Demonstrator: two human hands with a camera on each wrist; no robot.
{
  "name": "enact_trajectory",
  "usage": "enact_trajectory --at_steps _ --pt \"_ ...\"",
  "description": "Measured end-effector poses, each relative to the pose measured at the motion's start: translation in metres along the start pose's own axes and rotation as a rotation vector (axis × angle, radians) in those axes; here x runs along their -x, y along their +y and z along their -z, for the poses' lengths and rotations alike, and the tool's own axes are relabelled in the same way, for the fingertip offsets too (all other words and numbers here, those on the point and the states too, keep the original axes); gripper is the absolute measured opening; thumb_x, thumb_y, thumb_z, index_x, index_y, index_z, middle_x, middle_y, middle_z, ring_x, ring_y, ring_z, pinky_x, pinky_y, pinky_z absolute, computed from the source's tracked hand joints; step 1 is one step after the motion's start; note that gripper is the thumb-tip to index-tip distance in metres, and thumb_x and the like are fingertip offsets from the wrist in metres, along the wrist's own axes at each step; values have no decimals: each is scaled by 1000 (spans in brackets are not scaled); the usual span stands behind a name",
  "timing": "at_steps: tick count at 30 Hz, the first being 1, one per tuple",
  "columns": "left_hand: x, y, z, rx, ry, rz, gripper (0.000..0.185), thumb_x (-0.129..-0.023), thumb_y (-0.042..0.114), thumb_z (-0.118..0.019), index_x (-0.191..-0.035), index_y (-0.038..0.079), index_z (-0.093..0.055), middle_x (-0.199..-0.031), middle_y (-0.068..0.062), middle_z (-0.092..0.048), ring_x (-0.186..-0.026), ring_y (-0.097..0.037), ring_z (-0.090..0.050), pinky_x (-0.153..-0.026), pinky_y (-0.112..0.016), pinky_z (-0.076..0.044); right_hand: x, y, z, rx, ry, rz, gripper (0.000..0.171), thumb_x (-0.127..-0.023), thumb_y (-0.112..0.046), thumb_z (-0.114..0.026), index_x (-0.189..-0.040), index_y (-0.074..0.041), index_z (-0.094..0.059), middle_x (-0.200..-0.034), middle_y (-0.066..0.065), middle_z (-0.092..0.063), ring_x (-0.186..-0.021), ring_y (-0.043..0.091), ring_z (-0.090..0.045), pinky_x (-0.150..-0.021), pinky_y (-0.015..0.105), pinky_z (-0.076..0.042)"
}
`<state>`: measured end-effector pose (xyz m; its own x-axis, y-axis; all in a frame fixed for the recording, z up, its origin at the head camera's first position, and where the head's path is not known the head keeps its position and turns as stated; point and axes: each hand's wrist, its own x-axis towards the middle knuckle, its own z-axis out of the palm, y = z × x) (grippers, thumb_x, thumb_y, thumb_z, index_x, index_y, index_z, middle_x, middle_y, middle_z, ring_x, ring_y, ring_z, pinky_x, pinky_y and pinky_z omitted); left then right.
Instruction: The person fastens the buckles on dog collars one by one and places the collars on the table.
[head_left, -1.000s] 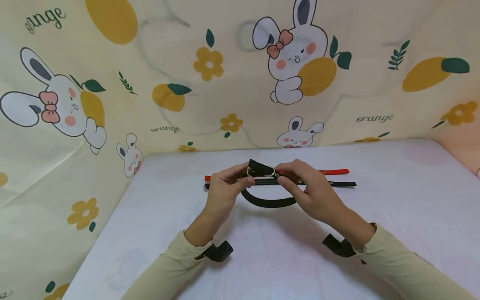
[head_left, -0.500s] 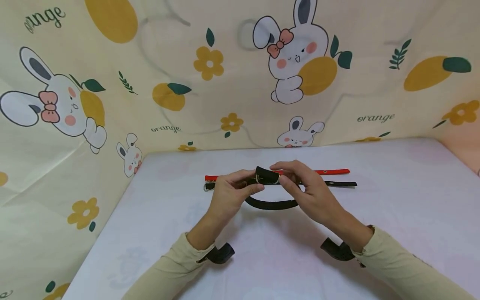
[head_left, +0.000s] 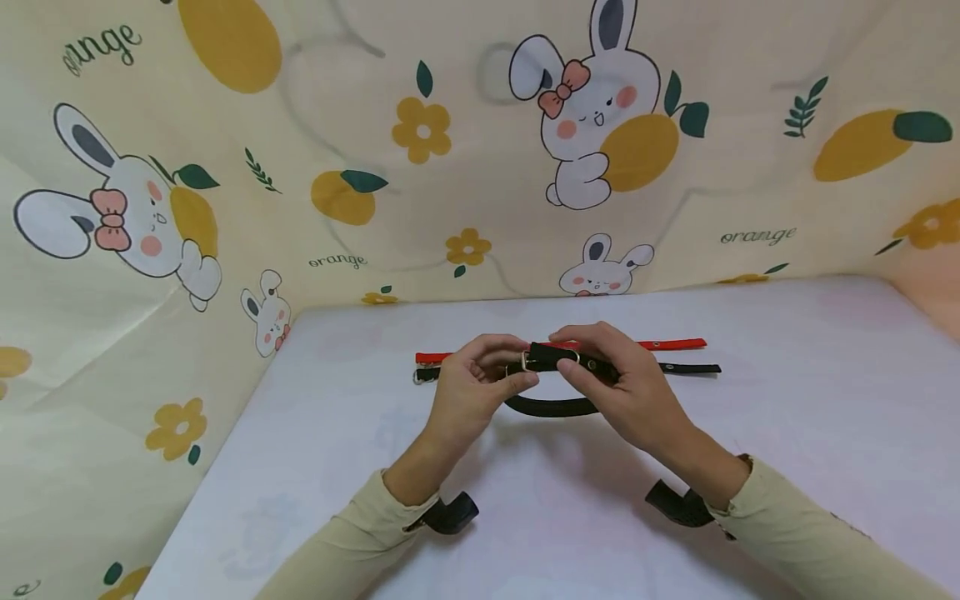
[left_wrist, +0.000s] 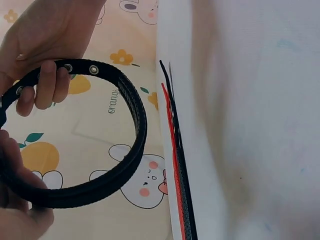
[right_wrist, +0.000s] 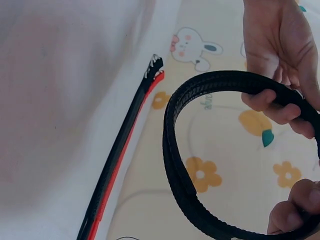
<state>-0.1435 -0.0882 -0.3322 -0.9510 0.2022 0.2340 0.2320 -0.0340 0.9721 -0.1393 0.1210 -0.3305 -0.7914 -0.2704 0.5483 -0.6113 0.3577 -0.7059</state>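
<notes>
A black collar (head_left: 551, 408), bent into a loop, is held up between both hands above the table. My left hand (head_left: 472, 383) grips it by the silver buckle (head_left: 525, 361), thumb below and fingers above. My right hand (head_left: 622, 375) pinches the strap beside a metal ring (head_left: 577, 357), with an eyelet showing just right of it. In the left wrist view, the collar (left_wrist: 140, 135) shows several eyelets near the upper hand, my right hand. Stitching lines the inside of the collar (right_wrist: 172, 135) in the right wrist view.
Behind the hands, a red collar (head_left: 671, 344) and another black collar (head_left: 690, 368) lie flat and side by side on the white table (head_left: 337, 467). A patterned cloth wall (head_left: 420, 208) rises at the table's far edge. Both wrists wear black cameras (head_left: 450, 512).
The strap piece at the buckle has swung down from sticking up to lying nearly level. An eyelet now shows near the right fingers. The left hand has moved slightly right.
</notes>
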Motion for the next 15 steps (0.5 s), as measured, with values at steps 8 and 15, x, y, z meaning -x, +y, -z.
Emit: enact_trajectory --at_steps 8,15 --pt "0 -3 -2 22 -15 27 33 -83 -1 -77 -113 -3 -66 -99 -6 -75 -89 -8 -68 -84 -21 -56 1 2 4 17 10 21 25 -92 -8 -70 -110 -25 -71 -83 -10 -53 -71 7 -44 -55 24 -38" --pt "-1 -5 0 4 -13 9 32 -83 2 -78 -113 1 -69 -106 -13 -74 -94 -11 -69 -86 -23 -56 1 2 4 40 6 21 24 -90 -10 -72 -106 -29 -72 -83 -12 -52 -71 11 -44 -56 23 -37"
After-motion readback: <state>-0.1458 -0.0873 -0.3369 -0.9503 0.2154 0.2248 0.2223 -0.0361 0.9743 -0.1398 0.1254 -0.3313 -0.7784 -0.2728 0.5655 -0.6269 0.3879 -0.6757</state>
